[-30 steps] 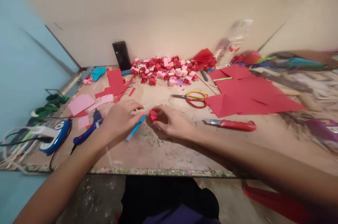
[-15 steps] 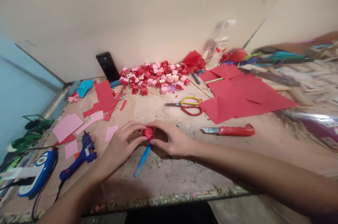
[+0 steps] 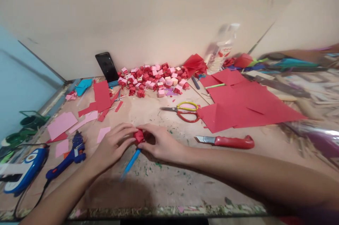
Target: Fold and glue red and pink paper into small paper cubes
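Note:
Both hands meet over the worktable [image 3: 164, 182] near its front middle. My left hand [image 3: 112, 145] and my right hand [image 3: 160, 143] pinch a small folded red paper piece [image 3: 138, 136] between their fingertips. A blue pen [image 3: 129, 164] lies on the table just under the hands, pointing toward me. The fingers of both hands are curled around the red piece.
A pile of several small red and pink paper cubes [image 3: 153, 78] lies at the back. Scissors [image 3: 182, 110], a red utility knife [image 3: 227, 141], red paper sheets [image 3: 246, 103], pink scraps [image 3: 60, 124], a blue glue gun [image 3: 66, 159], a phone [image 3: 106, 66] and a bottle [image 3: 221, 50] surround the hands.
My left hand has come off the blue pen and joined my right hand on the red paper piece. The view has tilted, so the table now fills more of the frame.

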A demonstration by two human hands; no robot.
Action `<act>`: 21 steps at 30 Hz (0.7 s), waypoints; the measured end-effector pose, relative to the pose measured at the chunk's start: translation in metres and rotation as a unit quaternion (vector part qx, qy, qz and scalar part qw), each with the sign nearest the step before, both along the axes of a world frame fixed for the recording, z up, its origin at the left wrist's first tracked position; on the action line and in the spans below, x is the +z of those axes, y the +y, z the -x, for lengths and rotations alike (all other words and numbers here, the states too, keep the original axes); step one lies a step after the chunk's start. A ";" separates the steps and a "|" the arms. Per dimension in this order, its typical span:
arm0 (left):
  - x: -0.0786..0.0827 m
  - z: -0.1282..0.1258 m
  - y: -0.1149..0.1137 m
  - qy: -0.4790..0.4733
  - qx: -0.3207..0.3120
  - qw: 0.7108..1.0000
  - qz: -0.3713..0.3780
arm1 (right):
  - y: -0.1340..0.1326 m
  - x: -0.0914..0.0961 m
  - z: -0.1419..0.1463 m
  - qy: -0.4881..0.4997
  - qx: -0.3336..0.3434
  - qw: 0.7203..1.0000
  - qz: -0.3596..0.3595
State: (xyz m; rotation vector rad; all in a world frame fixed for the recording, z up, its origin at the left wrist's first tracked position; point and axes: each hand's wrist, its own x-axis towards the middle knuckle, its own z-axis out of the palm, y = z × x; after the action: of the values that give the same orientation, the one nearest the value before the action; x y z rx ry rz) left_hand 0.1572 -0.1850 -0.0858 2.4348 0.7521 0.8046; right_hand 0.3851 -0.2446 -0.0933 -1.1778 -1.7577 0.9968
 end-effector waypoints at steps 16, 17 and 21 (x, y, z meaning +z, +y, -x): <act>0.004 -0.001 -0.006 0.006 -0.016 0.999 -0.029 | 0.003 -0.002 -0.001 0.045 0.030 0.999 0.009; 0.005 -0.001 -0.006 0.007 -0.021 0.999 -0.027 | 0.003 -0.002 -0.001 0.047 0.026 0.999 0.009; 0.003 0.001 -0.006 0.011 -0.038 0.999 -0.008 | 0.002 -0.004 0.000 0.052 0.005 0.999 0.015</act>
State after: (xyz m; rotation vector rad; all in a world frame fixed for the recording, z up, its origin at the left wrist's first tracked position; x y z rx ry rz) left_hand 0.1567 -0.1913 -0.0824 2.4740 0.6602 0.7576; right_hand 0.3854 -0.2428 -0.0968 -1.1163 -1.6730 1.0745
